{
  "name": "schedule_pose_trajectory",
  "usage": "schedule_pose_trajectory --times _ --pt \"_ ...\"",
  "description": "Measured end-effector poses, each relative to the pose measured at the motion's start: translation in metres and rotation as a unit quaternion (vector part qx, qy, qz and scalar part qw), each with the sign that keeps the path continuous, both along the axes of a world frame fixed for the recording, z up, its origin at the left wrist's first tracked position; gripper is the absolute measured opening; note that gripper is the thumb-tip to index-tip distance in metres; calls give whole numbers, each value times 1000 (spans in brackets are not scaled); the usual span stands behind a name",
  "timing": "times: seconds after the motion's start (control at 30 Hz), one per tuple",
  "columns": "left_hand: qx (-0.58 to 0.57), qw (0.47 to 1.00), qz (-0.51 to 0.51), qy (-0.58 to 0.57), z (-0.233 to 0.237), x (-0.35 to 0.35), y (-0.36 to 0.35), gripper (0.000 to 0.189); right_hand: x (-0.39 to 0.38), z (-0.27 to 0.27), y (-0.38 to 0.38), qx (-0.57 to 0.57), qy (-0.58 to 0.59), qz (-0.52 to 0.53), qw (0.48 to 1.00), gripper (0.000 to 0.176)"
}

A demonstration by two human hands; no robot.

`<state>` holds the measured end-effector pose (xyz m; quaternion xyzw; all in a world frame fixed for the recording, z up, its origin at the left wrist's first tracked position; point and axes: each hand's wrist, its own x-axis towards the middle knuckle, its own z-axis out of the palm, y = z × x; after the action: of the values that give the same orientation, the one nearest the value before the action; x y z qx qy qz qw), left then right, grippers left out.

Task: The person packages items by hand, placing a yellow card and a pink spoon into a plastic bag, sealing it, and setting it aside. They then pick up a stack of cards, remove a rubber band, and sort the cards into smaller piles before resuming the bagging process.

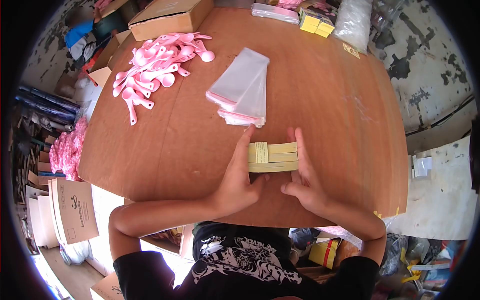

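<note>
A stack of yellowish paper cards [280, 156], with a printed paper band around its left part, is held upright on edge between my two palms near the table's front. My left hand [241, 175] presses its left end, fingers pointing away from me. On the right end presses my right hand [306, 177], its thumb bent inward. Just beyond my fingertips lie clear plastic bags [245, 85] in overlapping, fanned bundles with pinkish edges. A heap of pink plastic spoons [155, 65] sits at the table's far left.
Along the back of the brown table [320, 75] stand a cardboard box [170, 19], a plastic-wrapped pack [275, 13], yellow card stacks [316, 22] and a clear plastic roll [353, 22]. A person [82, 37] is at the far left. Cartons [75, 210] stand at lower left.
</note>
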<state>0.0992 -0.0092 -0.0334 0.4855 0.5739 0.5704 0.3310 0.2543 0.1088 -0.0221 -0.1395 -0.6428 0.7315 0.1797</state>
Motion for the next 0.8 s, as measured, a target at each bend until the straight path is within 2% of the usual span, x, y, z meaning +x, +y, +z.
schedule_pose_trajectory --times 0.1,0.2,0.23,0.27,0.3,0.37,0.5,0.57,0.6,0.67,0.8 --pt "7 1000 12 14 -12 0 2 90 -1 -4 -3 29 0 -27 999 111" --pt "-14 1000 11 11 -16 -1 2 84 -1 5 -1 57 -57 -34 996 107" --pt "-2 1000 13 16 -17 0 3 83 2 11 1 199 -88 -31 976 103" --pt "10 1000 16 20 -17 0 3 81 4 18 3 337 -116 -27 934 99" --pt "9 1000 17 19 -18 0 3 81 4 29 5 337 -116 -25 934 99" --pt "-1 998 8 -56 -18 1 3 77 -2 56 12 552 -145 28 820 89" --pt "5 995 5 -96 -18 2 5 77 -20 76 16 601 -140 67 784 78" --pt "55 998 -14 -7 -21 -1 7 84 -32 84 16 660 -146 100 730 72" --pt "56 998 -15 -6 -20 0 7 84 -37 83 16 660 -146 99 730 72" --pt "40 998 -15 -44 -18 0 6 87 -46 82 16 730 -115 89 668 53" --pt "40 998 -13 -36 -23 -1 5 92 -60 82 17 741 -157 134 639 44"
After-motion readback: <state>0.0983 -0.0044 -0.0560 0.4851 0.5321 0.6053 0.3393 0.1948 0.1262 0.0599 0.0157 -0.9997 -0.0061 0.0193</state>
